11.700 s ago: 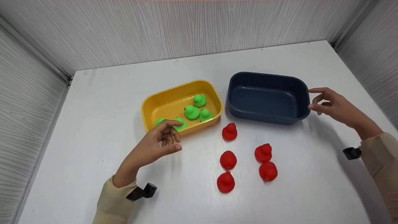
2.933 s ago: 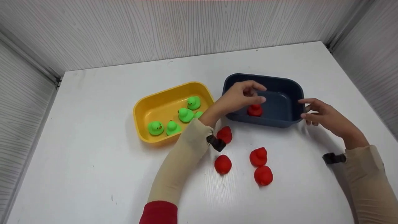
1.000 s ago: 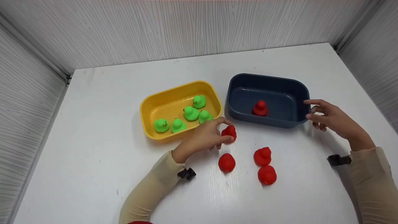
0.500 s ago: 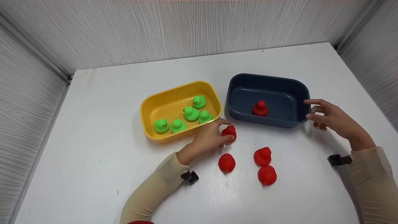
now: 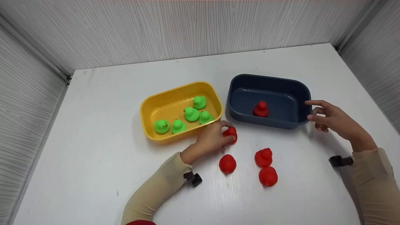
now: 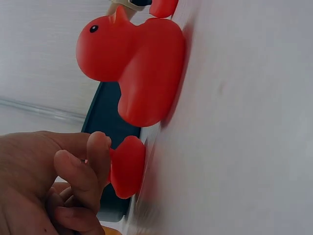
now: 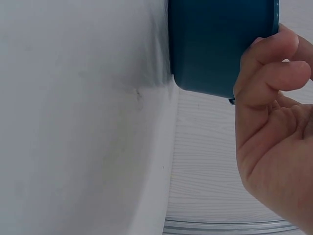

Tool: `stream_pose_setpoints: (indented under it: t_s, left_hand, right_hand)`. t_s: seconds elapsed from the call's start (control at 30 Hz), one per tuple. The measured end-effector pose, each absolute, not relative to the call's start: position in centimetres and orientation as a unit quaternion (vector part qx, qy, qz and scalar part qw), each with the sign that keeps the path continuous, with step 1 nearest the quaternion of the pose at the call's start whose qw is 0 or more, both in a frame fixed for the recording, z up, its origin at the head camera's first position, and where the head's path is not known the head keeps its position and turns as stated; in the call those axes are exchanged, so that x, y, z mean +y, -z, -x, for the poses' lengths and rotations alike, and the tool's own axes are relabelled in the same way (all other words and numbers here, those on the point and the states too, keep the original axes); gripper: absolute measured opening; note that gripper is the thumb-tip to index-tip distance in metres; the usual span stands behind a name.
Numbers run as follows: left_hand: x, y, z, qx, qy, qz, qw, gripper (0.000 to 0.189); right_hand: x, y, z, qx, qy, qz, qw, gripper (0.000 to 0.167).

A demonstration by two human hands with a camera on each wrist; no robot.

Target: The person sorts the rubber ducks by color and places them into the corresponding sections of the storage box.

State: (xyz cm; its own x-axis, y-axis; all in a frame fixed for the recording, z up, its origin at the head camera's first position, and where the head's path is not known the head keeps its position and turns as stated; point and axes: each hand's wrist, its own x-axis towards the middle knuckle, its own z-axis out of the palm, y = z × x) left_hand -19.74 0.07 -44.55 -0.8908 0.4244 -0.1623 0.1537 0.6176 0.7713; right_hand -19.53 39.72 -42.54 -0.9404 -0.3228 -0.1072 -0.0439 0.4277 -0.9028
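In the head view my left hand pinches a red rubber duck between thumb and index finger, just in front of the yellow bin. That duck shows partly behind my fingers in the left wrist view. At the far right, my right hand holds the end rim of the dark blue bin, thumb outside and index finger over the edge. One red duck sits inside this bin. Another red duck lies nearer on the table, close below my left hand.
Two more red ducks, one with its head up and one directly below it, touch each other on the white table. Several green ducks stand in the yellow bin. A pale wood-grain wall rises behind the table.
A red duck has gone from the table into the blue bin. My left hand has come back from over that bin to another red duck and closed on it. My right hand stays at the rim.
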Motion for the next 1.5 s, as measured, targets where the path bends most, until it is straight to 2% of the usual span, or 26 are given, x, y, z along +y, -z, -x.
stream_pose_setpoints:
  t_s: [0.17,0.33,0.43,0.57,0.83,1.13,1.5]
  left_hand:
    - [0.1,44.4,19.9,0.887,-0.396,-0.171,0.164,0.034]
    - [0.1,43.9,20.0,0.877,-0.407,-0.172,0.189,0.035]
    - [0.1,43.0,19.9,0.867,-0.422,-0.162,0.211,0.036]
    - [-0.2,41.3,20.0,0.863,-0.429,-0.159,0.213,0.037]
    - [-0.2,38.9,20.4,0.861,-0.437,-0.174,0.191,0.041]
    - [0.5,37.2,22.1,0.870,-0.436,-0.189,0.127,0.037]
    - [1.3,36.3,25.0,0.864,-0.464,-0.163,0.108,0.035]
  right_hand:
    - [39.7,42.6,19.5,0.835,0.524,0.106,0.130,0.047]
    - [39.6,42.6,19.5,0.836,0.523,0.102,0.132,0.047]
    - [39.6,42.6,19.6,0.839,0.519,0.103,0.130,0.047]
    - [39.7,42.6,19.6,0.839,0.517,0.106,0.129,0.047]
    - [39.7,42.5,19.7,0.826,0.536,0.115,0.135,0.046]
    - [39.8,42.8,19.4,0.829,0.533,0.109,0.131,0.046]
    - [39.8,42.8,19.6,0.829,0.532,0.110,0.132,0.045]
